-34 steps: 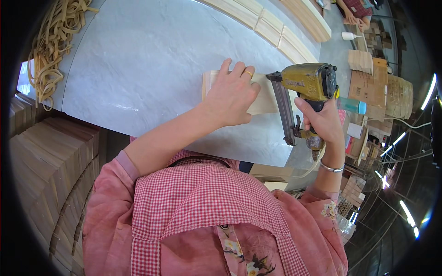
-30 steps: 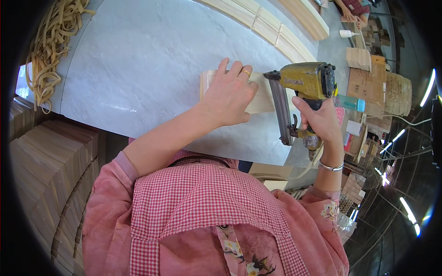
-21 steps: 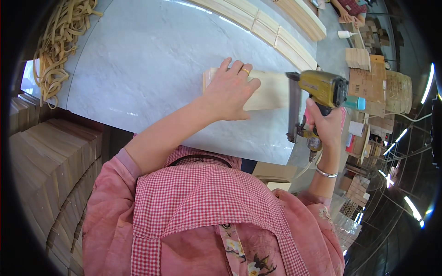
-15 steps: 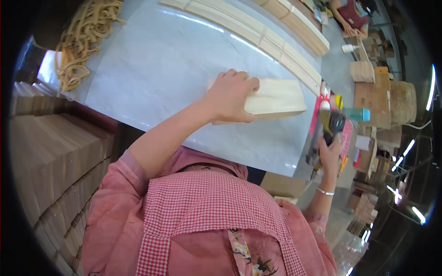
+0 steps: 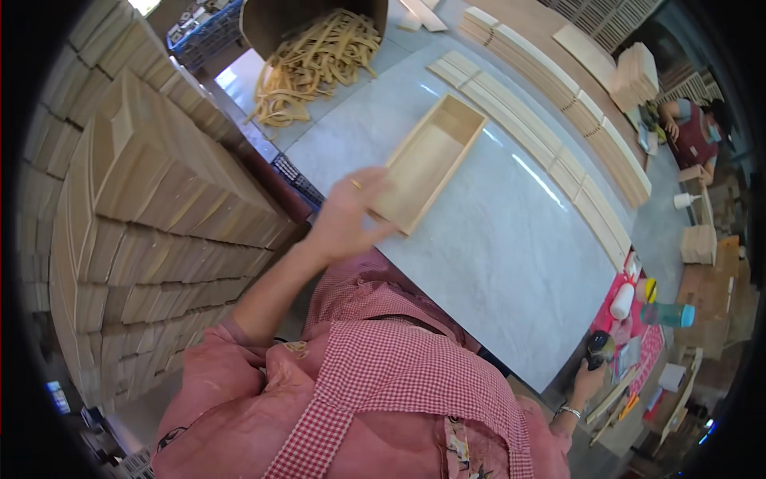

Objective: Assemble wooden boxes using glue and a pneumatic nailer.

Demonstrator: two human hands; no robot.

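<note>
A shallow, open-topped wooden box (image 5: 427,164) lies slanted on the pale marble-patterned table, its hollow side facing up. At its near-left corner is my left hand (image 5: 351,211), slightly blurred. Its fingers reach over the left wall and the thumb lies along the near end, gripping the box. Far to the right, beside the table's edge, my right hand (image 5: 589,379) is closed round the black handle of a nail gun (image 5: 600,347). Most of that tool is foreshortened or hidden from this angle.
Bundled wooden strips (image 5: 531,132) lie along the table's far side. Tan rubber bands (image 5: 319,64) spill from a container at back left. Stacked boards (image 5: 159,207) rise at left. A white bottle (image 5: 622,302) and teal bottle (image 5: 669,314) are at right. Another person (image 5: 692,140) works beyond.
The box has gone from hollow side down to hollow side up and moved left, with my left hand. My right hand has lowered the nail gun toward me. The view has swung left.
</note>
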